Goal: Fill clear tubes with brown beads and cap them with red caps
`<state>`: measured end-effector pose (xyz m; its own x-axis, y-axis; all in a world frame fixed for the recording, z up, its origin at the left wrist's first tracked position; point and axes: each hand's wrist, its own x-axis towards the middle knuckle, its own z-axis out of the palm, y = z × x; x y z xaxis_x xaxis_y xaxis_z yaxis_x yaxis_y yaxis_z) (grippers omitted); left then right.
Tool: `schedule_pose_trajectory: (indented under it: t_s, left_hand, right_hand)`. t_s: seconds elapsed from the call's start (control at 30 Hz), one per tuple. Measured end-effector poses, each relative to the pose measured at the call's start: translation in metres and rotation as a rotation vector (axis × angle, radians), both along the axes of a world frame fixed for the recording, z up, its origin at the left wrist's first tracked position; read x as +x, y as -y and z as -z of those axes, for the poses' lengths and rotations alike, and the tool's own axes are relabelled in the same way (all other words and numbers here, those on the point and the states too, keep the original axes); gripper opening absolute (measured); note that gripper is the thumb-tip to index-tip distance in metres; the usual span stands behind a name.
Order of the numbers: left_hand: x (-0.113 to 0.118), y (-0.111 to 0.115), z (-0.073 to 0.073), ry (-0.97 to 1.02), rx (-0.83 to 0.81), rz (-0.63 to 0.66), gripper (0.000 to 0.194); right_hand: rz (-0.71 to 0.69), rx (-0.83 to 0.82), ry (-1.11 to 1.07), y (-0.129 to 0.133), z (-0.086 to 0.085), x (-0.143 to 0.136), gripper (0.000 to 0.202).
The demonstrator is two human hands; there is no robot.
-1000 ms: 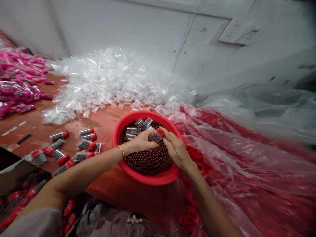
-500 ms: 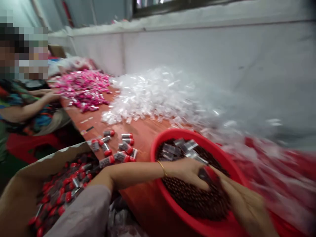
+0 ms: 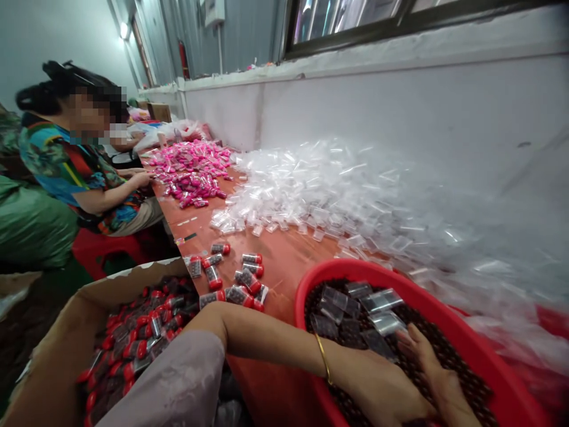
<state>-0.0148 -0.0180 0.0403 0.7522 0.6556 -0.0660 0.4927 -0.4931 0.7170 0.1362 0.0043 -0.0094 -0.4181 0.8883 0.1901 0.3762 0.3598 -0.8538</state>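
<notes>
A red basin (image 3: pixel 311 284) at the lower right holds small dark brown pieces (image 3: pixel 448 338) with several clear plastic cases (image 3: pixel 340 299) lying on top. My left hand (image 3: pixel 386 385), with a gold bangle at the wrist, reaches over the basin; its fingers point down toward the bottom edge and are hidden. My right hand (image 3: pixel 429 362) is at the basin's right part, beside the left one, its fingers stretched out close to the clear cases. A sliver of something dark and red shows under my left hand at the frame's bottom edge.
Red-capped containers (image 3: pixel 213 276) lie on the reddish table (image 3: pixel 284 255); many more fill a cardboard box (image 3: pixel 66 314) at the lower left. Clear cases (image 3: pixel 302 184) are heaped along the wall. Pink items (image 3: pixel 191 163) lie farther back, beside a seated person (image 3: pixel 84 172).
The view has shifted, showing more on the left. My hands have moved lower in the frame; the dark, red-capped item between them is now mostly out of sight.
</notes>
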Motion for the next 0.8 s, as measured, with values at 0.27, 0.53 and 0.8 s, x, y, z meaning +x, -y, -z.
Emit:
schedule_pose_trajectory:
  t_s: [0.27, 0.53, 0.8]
  left_hand:
    - [-0.006, 0.019, -0.011, 0.151, 0.257, -0.095, 0.011]
    - [-0.103, 0.058, -0.028, 0.351, 0.225, -0.743, 0.019]
    - [-0.144, 0.097, 0.002, 0.388, -0.093, -1.034, 0.027]
  right_hand:
    - [-0.004, -0.166, -0.353, 0.031, -0.053, -0.01, 0.075]
    - [0.569, 0.073, -0.128, 0.07, -0.054, 0.082, 0.034]
    - [0.413, 0.177, 0.792, 0.105, 0.024, 0.106, 0.024]
